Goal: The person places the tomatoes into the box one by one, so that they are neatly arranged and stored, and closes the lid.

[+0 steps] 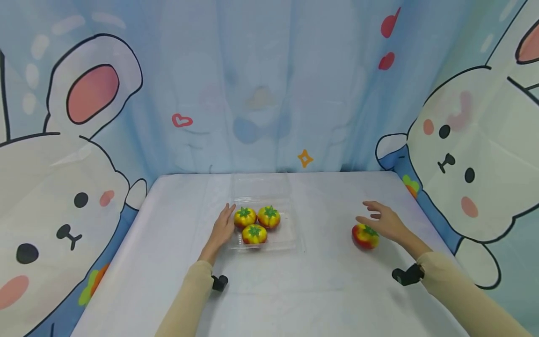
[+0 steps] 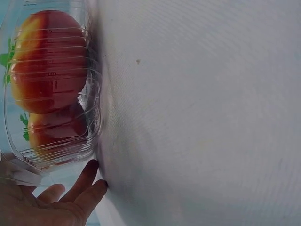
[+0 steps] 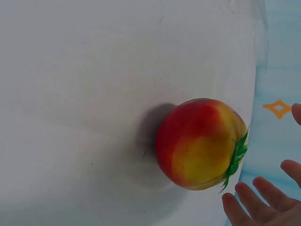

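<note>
A clear plastic container with its lid folded back holds three red-and-yellow fruits with green leafy tops, among them the front fruit. My left hand rests at the container's left side, its fingers extended; the left wrist view shows the hand by the ribbed wall. On the right of the table lies a single fruit of the same kind, tilted on its side. Just above it hovers my right hand, fingers spread and holding nothing. In the right wrist view a gap shows between the fingertips and the fruit.
A white cloth covers the table. Behind it hangs a blue curtain, and printed rabbit panels stand at left and right. The container's transparent lid lies toward the table's back edge. A dark wrist camera sits on the right sleeve.
</note>
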Demonstrator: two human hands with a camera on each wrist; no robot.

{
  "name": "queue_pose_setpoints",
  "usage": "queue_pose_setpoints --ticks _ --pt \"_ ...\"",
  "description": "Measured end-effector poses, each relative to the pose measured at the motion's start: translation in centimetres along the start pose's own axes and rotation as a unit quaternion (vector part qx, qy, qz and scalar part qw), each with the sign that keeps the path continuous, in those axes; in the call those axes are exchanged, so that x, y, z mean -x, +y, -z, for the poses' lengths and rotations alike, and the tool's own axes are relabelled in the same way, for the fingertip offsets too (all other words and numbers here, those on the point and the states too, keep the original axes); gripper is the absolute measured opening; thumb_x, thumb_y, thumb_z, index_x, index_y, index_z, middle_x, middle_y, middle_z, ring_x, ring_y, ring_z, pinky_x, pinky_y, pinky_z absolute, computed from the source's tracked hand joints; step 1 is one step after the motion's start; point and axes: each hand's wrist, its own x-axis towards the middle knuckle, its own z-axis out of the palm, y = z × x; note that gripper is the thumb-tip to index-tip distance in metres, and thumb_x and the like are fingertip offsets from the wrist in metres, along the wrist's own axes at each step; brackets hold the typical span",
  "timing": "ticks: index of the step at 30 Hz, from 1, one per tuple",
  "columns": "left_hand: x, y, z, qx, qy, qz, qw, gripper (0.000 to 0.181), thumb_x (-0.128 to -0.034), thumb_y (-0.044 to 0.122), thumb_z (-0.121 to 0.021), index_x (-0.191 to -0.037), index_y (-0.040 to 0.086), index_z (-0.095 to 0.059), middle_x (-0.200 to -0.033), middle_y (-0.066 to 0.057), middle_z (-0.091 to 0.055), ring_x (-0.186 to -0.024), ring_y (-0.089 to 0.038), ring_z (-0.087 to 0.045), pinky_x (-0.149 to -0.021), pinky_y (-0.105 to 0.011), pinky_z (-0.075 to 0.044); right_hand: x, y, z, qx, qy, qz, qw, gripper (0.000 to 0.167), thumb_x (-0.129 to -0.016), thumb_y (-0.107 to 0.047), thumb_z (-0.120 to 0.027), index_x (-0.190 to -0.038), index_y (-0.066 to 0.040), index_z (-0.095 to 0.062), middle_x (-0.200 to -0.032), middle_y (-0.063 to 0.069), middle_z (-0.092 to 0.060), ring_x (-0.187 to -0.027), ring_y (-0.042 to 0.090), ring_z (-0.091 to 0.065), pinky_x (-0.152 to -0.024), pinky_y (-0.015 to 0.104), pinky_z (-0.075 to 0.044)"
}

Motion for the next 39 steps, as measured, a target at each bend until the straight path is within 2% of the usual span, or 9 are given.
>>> queue_pose_setpoints --ticks 7,13,18,27,34,39 --pt "0.0 0.0 0.0 -0.001 0.002 -0.006 1.0000 0.049 -0.1004 0.010 -0.033 -0.148 0.000 -0.041 -0.158 -0.024 -0.025 -0.145 -0.041 -0.024 -0.118 -0.054 -0.019 0.3 1.2 -0.4 -0.025 -0.021 -0.001 0.9995 0.071 -0.095 -0.037 -0.064 -0.146 0.003 -0.036 -0.142 0.037 -0.040 -0.124 0.055 -0.045 -0.092 0.058 -0.050" --pt "0.1 -0.1 0.0 -0.004 0.006 -0.002 1.0000 0.050 -0.1007 0.011 -0.033 -0.148 0.000 -0.041 -0.158 -0.023 -0.026 -0.145 -0.040 -0.024 -0.118 -0.053 -0.019 0.8 1.7 -0.7 -0.033 -0.031 0.016 0.9989 0.070 -0.092 -0.031 -0.068 -0.145 0.004 -0.038 -0.142 0.036 -0.040 -0.122 0.055 -0.047 -0.091 0.058 -0.051" --pt "0.2 -0.1 0.0 -0.005 0.004 0.003 1.0000 0.050 -0.1006 0.012 -0.033 -0.149 0.001 -0.041 -0.159 -0.022 -0.026 -0.146 -0.039 -0.024 -0.118 -0.052 -0.019 1.4 2.1 -0.9 -0.032 -0.032 0.007 0.9990 0.074 -0.089 -0.029 -0.073 -0.143 0.006 -0.038 -0.140 0.038 -0.041 -0.121 0.057 -0.047 -0.090 0.061 -0.050" --pt "0.2 -0.1 -0.1 -0.005 0.004 0.003 1.0000 0.050 -0.1010 0.012 -0.033 -0.149 0.002 -0.041 -0.159 -0.021 -0.025 -0.146 -0.038 -0.024 -0.118 -0.052 -0.019 1.6 3.4 -1.1 -0.031 -0.042 -0.010 0.9986 0.078 -0.088 -0.033 -0.074 -0.145 0.006 -0.037 -0.137 0.037 -0.045 -0.120 0.055 -0.048 -0.089 0.057 -0.053" --pt "0.0 -0.3 -0.2 -0.007 0.002 0.005 1.0000 0.049 -0.1020 0.013 -0.034 -0.150 0.003 -0.040 -0.159 -0.021 -0.025 -0.146 -0.037 -0.023 -0.119 -0.051 -0.019 1.8 3.4 -1.1 -0.040 -0.056 -0.031 0.9971 0.079 -0.089 -0.040 -0.071 -0.144 0.005 -0.038 -0.137 0.037 -0.045 -0.120 0.053 -0.049 -0.087 0.053 -0.055" --pt "0.0 -0.2 -0.1 -0.008 0.001 0.005 1.0000 0.050 -0.1017 0.014 -0.033 -0.150 0.003 -0.040 -0.159 -0.021 -0.025 -0.146 -0.038 -0.024 -0.119 -0.051 -0.019 1.6 3.5 -1.4 -0.041 -0.047 -0.049 0.9969 0.080 -0.090 -0.047 -0.068 -0.145 0.004 -0.039 -0.136 0.036 -0.044 -0.120 0.052 -0.048 -0.084 0.047 -0.058"
